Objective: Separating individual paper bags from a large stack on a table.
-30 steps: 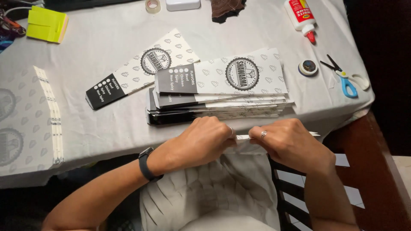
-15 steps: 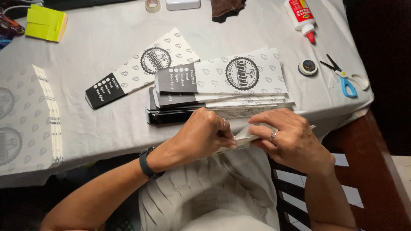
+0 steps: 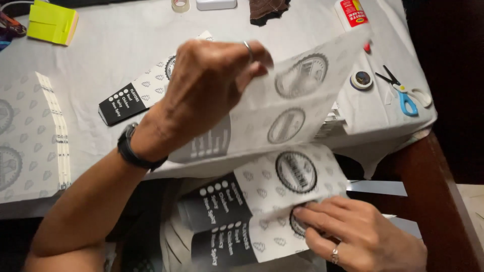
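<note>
My left hand (image 3: 206, 85), with a black watch (image 3: 132, 148) on its wrist, is raised above the table and pinches a thin see-through sheet (image 3: 302, 100). The sheet shows faint round emblems and arcs up from my lap. Beneath it lies a white and black printed label sheet (image 3: 282, 186) with round emblems. The fingertips of my right hand (image 3: 358, 236), which wears a ring, press flat on the label sheet's lower emblem. Another printed label strip (image 3: 136, 98) lies on the grey tablecloth, partly hidden by my left hand.
Blue-handled scissors (image 3: 403, 95) and a small round black object (image 3: 361, 79) lie at the table's right. A glue bottle (image 3: 353, 12), a tape roll (image 3: 180, 5) and a yellow notepad (image 3: 50, 22) sit along the far edge. Patterned sheets (image 3: 25, 141) lie at the left.
My left hand has risen from the table's front edge, lifting the see-through sheet away from the printed one. My right hand has dropped lower and now presses on the printed sheet.
</note>
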